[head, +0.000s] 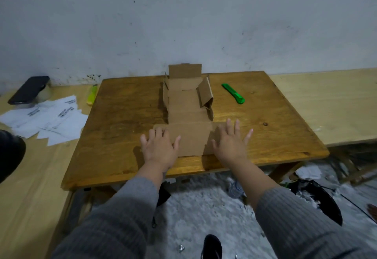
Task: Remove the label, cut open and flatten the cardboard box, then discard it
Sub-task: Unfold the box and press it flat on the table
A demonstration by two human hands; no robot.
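An opened brown cardboard box (186, 103) lies on the brown wooden table (126, 115), its near panel spread flat and its side and far flaps still standing. My left hand (160, 146) presses flat on the left end of the near panel, fingers spread. On the panel's right end my right hand (231, 142) rests palm down, fingers apart. A green utility knife (233, 93) lies to the right of the box, apart from both hands.
Several torn white labels (47, 120) lie on the pale bench at the left, beside a yellow-green cutter (92, 95) and a black phone on a tape roll (30, 90). A pale bench (330, 103) adjoins on the right. Litter and a black bag (318, 197) cover the floor.
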